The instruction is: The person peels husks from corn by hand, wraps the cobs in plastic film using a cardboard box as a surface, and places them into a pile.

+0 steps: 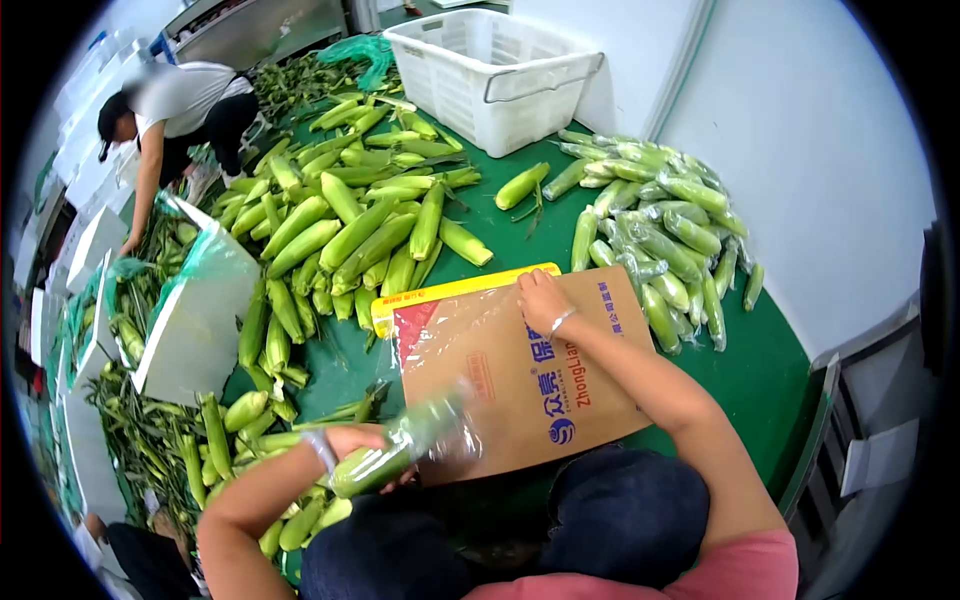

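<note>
My left hand (362,440) is closed around an ear of corn (368,470) above my lap. Clear plastic wrap covers the corn's upper end, which is blurred by motion. My right hand (542,302) rests at the far edge of a printed brown cardboard sheet (520,400), its fingers bent down onto clear plastic film (455,322). That film lies over the sheet's upper left part. Behind the sheet runs a long yellow box (470,287), partly hidden by the film and my right hand.
Unwrapped corn (350,220) is heaped on the green floor (520,225) ahead and left. Plastic-wrapped ears (665,235) lie to the right by the white wall. A white crate (490,80) stands behind. At left, a person (185,110) bends near white foam boxes (190,320) and husks.
</note>
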Motion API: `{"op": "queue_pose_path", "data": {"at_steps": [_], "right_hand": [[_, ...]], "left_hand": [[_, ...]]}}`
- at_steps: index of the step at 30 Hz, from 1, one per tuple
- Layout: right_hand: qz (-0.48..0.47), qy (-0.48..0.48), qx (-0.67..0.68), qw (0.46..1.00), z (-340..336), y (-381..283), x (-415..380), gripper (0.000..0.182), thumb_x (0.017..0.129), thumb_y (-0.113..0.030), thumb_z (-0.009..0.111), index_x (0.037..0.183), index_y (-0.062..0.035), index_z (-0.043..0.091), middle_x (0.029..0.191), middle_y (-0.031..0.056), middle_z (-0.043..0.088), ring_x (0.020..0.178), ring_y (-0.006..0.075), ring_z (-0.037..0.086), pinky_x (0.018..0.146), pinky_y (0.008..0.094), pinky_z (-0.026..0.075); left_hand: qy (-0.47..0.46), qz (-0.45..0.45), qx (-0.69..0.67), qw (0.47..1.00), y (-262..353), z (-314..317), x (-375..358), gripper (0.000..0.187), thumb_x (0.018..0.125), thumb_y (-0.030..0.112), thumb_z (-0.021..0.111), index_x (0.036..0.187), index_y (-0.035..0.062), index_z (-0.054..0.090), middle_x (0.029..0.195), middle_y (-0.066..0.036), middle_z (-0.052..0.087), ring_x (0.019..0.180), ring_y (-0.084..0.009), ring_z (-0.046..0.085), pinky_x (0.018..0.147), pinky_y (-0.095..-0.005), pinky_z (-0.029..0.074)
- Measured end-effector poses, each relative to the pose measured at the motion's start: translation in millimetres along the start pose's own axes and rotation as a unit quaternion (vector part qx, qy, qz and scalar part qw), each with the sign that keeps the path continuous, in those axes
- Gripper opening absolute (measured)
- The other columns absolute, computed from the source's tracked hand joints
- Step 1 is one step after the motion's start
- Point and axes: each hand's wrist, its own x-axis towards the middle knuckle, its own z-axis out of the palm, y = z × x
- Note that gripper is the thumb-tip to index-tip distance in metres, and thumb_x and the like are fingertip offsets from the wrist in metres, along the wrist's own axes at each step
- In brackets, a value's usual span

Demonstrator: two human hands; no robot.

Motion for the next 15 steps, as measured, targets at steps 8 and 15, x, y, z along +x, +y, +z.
{"op": "queue_pose_path", "data": {"at_steps": [8,15], "right_hand": [[-0.011,-0.231,0.669,0.707,-6.1,-121.6,-77.1,0.046,0.083,-0.040,0.063,0.109,-0.0032,0.051,0.091,0.0103,0.060,0.081,0.0215,0.060,0.075,0.0303,0.048],[0.094,-0.153,0.514,0.839,-30.5,-120.3,-102.6,0.037,0.080,-0.033,0.066,0.104,-0.0087,0.050,0.075,0.0098,0.062,0.056,0.0255,0.061,0.052,0.0345,0.047]], "left_hand": [[0.167,0.508,-0.042,0.844,49.1,75.7,84.0,0.052,0.077,0.008,0.062,0.124,0.0041,0.041,0.115,-0.016,0.053,0.105,-0.0273,0.054,0.092,-0.0427,0.043],[0.530,0.618,0.056,0.577,71.8,84.8,103.2,0.035,0.077,0.002,0.064,0.105,0.0061,0.044,0.082,-0.009,0.058,0.071,-0.0198,0.060,0.063,-0.0322,0.050]]}}
